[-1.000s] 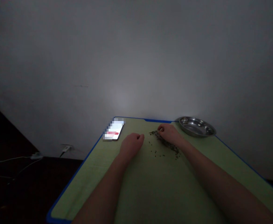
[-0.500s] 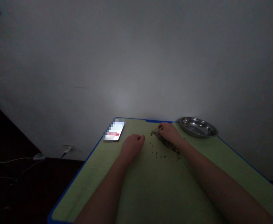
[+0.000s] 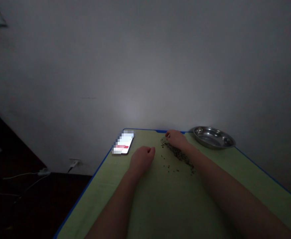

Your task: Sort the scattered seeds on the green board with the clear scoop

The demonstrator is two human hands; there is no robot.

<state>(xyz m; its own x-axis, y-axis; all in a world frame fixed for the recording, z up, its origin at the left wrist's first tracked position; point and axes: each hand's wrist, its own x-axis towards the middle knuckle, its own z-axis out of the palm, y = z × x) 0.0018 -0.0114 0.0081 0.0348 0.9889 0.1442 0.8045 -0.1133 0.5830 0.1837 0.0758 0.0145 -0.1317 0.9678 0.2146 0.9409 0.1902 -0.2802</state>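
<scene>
A long heap of small dark grains, like seeds or beans (image 3: 180, 154), lies on the green table top (image 3: 160, 205), with loose ones scattered on its near and left sides. My right hand (image 3: 176, 138) is over the far end of the heap, its fingers curled and pinched together; a small pale bit shows at the fingertips, too small to name. To the left of the heap, my left hand (image 3: 142, 157) rests closed on the table, thumb against the curled fingers. Whatever may be inside it is hidden. Both palms face away from view.
A shiny steel bowl (image 3: 213, 137) stands at the table's far right edge, beyond my right hand. A lit phone (image 3: 125, 142) lies at the far left. The pale wall (image 3: 145, 66) rises behind the table. Plugs and white cables (image 3: 43, 172) are low at the left.
My right hand has shifted slightly left at the far end of the heap, still pinched. My left hand stays in place. The whole view has tilted slightly up and to the left.
</scene>
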